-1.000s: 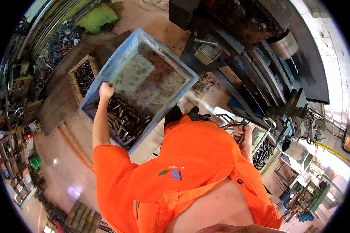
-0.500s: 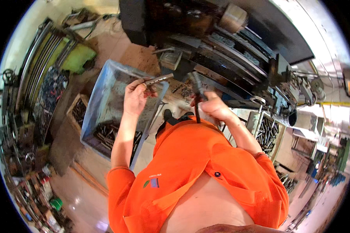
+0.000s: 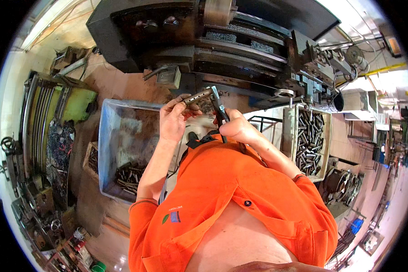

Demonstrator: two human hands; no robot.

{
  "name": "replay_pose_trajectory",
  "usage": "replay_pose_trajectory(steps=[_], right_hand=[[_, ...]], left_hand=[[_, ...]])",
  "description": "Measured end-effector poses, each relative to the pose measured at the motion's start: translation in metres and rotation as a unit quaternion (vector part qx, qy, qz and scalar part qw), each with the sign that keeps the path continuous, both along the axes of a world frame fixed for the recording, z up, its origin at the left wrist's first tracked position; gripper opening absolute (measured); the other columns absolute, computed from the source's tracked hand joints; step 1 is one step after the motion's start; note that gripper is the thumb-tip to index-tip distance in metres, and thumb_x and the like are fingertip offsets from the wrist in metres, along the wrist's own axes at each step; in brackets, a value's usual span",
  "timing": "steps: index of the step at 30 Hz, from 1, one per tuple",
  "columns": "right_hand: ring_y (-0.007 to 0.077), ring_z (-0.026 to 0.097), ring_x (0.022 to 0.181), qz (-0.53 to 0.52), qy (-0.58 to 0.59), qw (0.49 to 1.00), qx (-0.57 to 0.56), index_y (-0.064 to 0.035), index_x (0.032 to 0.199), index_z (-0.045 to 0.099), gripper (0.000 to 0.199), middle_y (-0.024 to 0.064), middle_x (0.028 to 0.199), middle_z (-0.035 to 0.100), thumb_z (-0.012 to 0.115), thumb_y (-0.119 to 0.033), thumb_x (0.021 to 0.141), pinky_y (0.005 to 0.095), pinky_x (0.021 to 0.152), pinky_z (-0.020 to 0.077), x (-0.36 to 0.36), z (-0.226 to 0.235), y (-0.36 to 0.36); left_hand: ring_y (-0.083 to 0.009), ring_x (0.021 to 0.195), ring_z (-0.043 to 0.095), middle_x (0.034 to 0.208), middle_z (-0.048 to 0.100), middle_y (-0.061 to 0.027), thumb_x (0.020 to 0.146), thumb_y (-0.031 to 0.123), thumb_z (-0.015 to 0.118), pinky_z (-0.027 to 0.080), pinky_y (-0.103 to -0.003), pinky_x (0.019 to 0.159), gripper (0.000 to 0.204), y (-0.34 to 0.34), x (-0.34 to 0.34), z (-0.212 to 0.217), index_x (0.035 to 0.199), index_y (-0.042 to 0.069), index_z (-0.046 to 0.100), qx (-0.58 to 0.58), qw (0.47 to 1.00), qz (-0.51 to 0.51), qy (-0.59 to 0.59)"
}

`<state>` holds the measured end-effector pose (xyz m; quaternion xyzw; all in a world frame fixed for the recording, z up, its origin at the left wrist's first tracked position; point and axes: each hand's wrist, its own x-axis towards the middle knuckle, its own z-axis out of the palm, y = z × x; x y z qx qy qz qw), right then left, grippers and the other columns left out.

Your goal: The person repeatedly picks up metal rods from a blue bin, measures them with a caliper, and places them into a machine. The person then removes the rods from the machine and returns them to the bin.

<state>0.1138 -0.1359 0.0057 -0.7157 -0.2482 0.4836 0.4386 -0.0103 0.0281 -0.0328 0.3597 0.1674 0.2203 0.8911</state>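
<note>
My left hand (image 3: 174, 121) pinches a short metal tube (image 3: 198, 96) with a row of small holes along it. The tube points up and to the right. Wrapped in the fingers of my right hand (image 3: 235, 125) is a black hand tool (image 3: 222, 116) with a silver head; its exact kind is unclear. That silver head is at the tube's far end; whether they touch I cannot tell. Below and left of my left hand stands a blue bin (image 3: 103, 149), with many dark metal pieces (image 3: 129, 176) at its bottom.
A large dark lathe (image 3: 240, 54) spans the far side. To the right, a box (image 3: 325, 154) holds many metal cylinders. A green machine (image 3: 84, 102) stands at the left, and a small wooden crate (image 3: 90, 158) is beside the blue bin.
My hands have come together: the tube moved right, and the tool's silver head is now at its end. The view has turned, so the lathe sits further left.
</note>
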Motion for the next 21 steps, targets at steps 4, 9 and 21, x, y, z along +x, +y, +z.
replay_pose_trajectory(steps=[4,9,21], right_hand=[[0.0191,0.053,0.061,-0.023,-0.013,1.0,-0.003,0.0025,0.078,0.051,0.023,0.012,0.063,0.054,0.056,-0.012,0.06,0.0324,0.055,0.0409,0.001,-0.004,-0.005],[0.0329,0.056,0.069,-0.055,-0.146,0.988,-0.003,0.0045,0.08,0.051,0.025,0.0202,0.071,0.055,0.057,-0.009,0.059,0.0378,0.061,0.0435,-0.002,-0.011,-0.01],[0.0213,0.053,0.069,-0.131,-0.065,0.989,-0.022,0.0038,0.084,0.053,0.029,0.0157,0.074,0.054,0.057,-0.013,0.061,0.0309,0.064,0.0427,0.003,-0.023,-0.013]], left_hand=[[-0.027,0.072,0.063,0.083,0.064,-0.0158,0.083,0.012,0.054,0.051,-0.035,0.066,0.025,-0.011,0.012,-0.004,0.102,-0.004,0.056,-0.016,0.999,-0.038,0.011],[-0.0287,0.077,0.064,0.088,0.063,-0.0173,0.084,0.014,0.051,0.051,-0.035,0.069,0.028,-0.019,0.024,-0.007,0.106,-0.004,0.052,-0.037,0.997,-0.055,0.025],[-0.0275,0.08,0.063,0.091,0.064,-0.0156,0.086,0.012,0.046,0.05,-0.033,0.068,0.026,-0.008,0.051,-0.015,0.108,-0.001,0.053,-0.084,0.984,-0.151,0.046]])
